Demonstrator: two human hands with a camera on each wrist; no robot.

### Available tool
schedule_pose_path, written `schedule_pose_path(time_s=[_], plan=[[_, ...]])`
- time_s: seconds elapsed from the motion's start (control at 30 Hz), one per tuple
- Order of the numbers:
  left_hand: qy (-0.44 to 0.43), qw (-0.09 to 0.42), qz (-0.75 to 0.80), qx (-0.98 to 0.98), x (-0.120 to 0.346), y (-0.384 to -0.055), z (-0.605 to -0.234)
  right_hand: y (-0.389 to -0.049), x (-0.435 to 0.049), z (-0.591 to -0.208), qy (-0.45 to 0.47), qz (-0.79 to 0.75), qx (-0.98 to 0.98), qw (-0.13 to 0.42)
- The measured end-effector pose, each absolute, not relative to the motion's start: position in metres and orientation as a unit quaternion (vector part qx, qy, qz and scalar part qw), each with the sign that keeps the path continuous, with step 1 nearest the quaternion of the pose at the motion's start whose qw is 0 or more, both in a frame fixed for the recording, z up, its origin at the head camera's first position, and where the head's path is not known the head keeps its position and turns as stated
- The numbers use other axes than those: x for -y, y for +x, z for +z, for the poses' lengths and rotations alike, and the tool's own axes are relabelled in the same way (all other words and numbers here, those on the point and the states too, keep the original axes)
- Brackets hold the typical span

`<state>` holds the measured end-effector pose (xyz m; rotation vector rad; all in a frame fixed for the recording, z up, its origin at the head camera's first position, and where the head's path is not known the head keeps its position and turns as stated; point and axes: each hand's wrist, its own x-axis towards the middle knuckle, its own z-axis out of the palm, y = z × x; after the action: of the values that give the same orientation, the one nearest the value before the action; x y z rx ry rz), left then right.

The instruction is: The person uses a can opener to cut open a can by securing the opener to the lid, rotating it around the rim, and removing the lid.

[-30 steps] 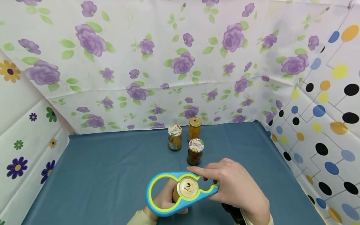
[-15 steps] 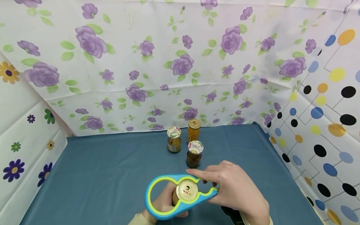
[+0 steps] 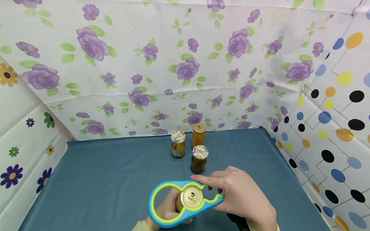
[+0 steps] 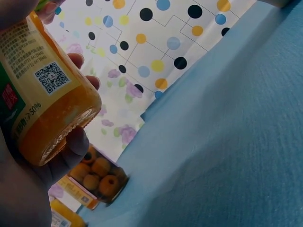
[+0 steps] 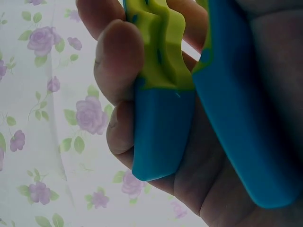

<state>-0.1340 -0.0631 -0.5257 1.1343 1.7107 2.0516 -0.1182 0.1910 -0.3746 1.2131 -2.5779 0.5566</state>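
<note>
In the head view a blue and lime-green jar opener (image 3: 199,209) lies around the gold lid (image 3: 191,197) of a jar. My left hand (image 3: 167,205) grips that jar from below and left, partly hidden behind the opener. The left wrist view shows the glass jar (image 4: 71,111) tilted, with orange contents and a printed label; its base is off the cloth. My right hand (image 3: 241,191) holds the opener's two handles, index finger extended along the far one. The right wrist view shows fingers (image 5: 118,59) curled about one blue handle (image 5: 163,130).
Three more jars stand beyond my hands: one with a patterned white lid (image 3: 178,144), a gold-lidded one (image 3: 198,136), and a dark one (image 3: 198,159) nearest the right hand. Blue cloth (image 3: 110,179) covers the table. Patterned sheets (image 3: 121,64) enclose the back and sides.
The whole head view has shifted slightly, with the scene sitting a little lower. Both hands, the jar and the opener keep nearly the same arrangement.
</note>
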Motion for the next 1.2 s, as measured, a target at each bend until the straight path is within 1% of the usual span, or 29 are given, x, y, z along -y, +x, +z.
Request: schedule_pose_path(time_s=[0.13,0.23,0.4,0.53,0.63,0.77,0.8,0.87,1.03,1.1,1.2], plan=[[0.385,0.123,0.705,-0.583,0.065,-0.132,-0.525,-0.117,-0.190,-0.376,0.417,0.192,0.880,0.123],[0.395,0.113,0.701,-0.582,0.066,-0.133,-0.526,-0.117,-0.190,-0.375,0.419,0.193,0.879,0.123],[0.422,0.066,0.685,-0.591,0.064,-0.139,-0.528,-0.118,-0.192,-0.373,0.412,0.191,0.883,0.119],[0.439,0.016,0.660,-0.610,0.064,-0.144,-0.532,-0.117,-0.198,-0.373,0.403,0.193,0.888,0.111],[0.431,-0.017,0.643,-0.632,0.065,-0.147,-0.534,-0.117,-0.201,-0.373,0.399,0.196,0.888,0.115],[0.400,-0.037,0.645,-0.650,0.068,-0.151,-0.532,-0.119,-0.203,-0.372,0.397,0.199,0.886,0.133],[0.393,-0.037,0.649,-0.650,0.069,-0.151,-0.530,-0.120,-0.204,-0.372,0.396,0.199,0.886,0.136],[0.375,-0.010,0.676,-0.634,0.072,-0.150,-0.528,-0.119,-0.206,-0.372,0.392,0.200,0.887,0.141],[0.306,0.082,0.741,-0.592,0.084,-0.147,-0.525,-0.118,-0.208,-0.373,0.382,0.205,0.891,0.138],[0.290,0.078,0.734,-0.609,0.090,-0.148,-0.524,-0.118,-0.208,-0.373,0.380,0.205,0.892,0.136],[0.279,0.044,0.703,-0.652,0.103,-0.147,-0.521,-0.118,-0.208,-0.373,0.381,0.204,0.891,0.136]])
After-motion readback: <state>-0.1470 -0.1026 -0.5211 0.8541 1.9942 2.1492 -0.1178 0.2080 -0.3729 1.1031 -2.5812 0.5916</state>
